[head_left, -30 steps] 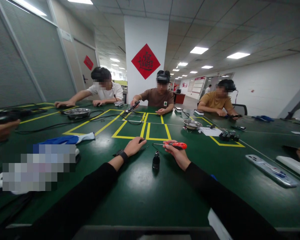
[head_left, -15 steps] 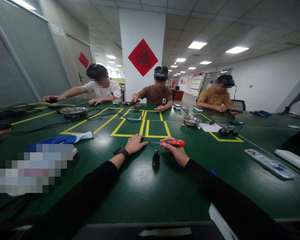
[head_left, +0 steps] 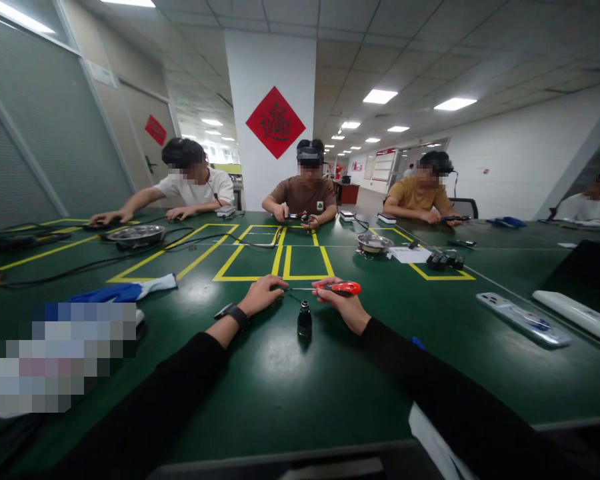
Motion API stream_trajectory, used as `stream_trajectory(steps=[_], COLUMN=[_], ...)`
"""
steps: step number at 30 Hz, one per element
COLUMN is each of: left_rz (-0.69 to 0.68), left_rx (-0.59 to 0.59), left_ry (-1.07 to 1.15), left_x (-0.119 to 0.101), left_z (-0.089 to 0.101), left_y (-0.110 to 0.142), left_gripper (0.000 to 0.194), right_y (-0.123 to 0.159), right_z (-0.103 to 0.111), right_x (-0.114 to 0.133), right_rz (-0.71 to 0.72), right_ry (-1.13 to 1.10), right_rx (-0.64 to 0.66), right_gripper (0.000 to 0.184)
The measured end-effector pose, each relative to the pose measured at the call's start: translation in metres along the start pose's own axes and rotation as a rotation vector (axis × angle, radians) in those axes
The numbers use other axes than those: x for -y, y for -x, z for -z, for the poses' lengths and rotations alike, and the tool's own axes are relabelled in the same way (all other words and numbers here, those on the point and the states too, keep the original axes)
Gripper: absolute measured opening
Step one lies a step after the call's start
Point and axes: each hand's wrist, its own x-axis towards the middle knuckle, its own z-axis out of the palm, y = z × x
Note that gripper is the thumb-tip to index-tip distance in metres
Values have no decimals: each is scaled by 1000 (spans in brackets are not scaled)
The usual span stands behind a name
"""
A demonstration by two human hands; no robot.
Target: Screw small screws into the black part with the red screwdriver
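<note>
Green worktop (head_left: 260, 427), glossy, marked with rectangles of yellow tape (head_left: 307, 277), in an office; beyond it, a white pillar (head_left: 273, 60) bearing a red diamond-shaped sign (head_left: 276, 123).

Right hand (head_left: 349, 309): thumb and fingers closed about the front of a screwdriver (head_left: 349, 288) with red-orange and black handle. Screwdriver lies crosswise, roughly level, thin metal shaft directed at the other hand.

Left hand (head_left: 261, 297): low at the worktop, back upward, fingers partly bent, tips just beside the shaft's end; whether they grip anything cannot be told. Dark wristband (head_left: 239, 315) on the wrist.

Black cylindrical piece (head_left: 305, 323), narrow metallic top: standing upright, between the hands and nearer the wearer.

Left side: blue-and-white cloth article (head_left: 125, 291); beyond it, a metal bowl (head_left: 136, 235) and black cable (head_left: 87, 269).

Right side: second metal bowl (head_left: 375, 243); sheet of white paper (head_left: 410, 255) near it; cluster of black blocks (head_left: 445, 261) just beside the paper; phone (head_left: 510, 313), lying flat; long white article (head_left: 575, 315), near the phone.

Far edge: three seated people wearing headsets, the middle one holding a small item, too small to identify.
</note>
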Motion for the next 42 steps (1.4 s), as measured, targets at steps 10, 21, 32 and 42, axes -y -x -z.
stream_trajectory(steps=[10,21,32,42], left_rz=[-3,42,-181,-58], left_rx=[-90,-398,-663,-456], left_ry=[189,179,292,455], left_x=[-17,-26,-86,-91], left_z=[6,12,15,11], left_y=[4,6,44,47], left_gripper=[32,31,30,36], right_y=[2,-12,-19,-16], right_z=[-4,9,5,5], right_x=[3,-4,-8,-4], right_rz=[29,478,509,469], right_ry=[-32,684,1143,1099], right_rx=[17,256,405,394], right_gripper=[26,14,22,25])
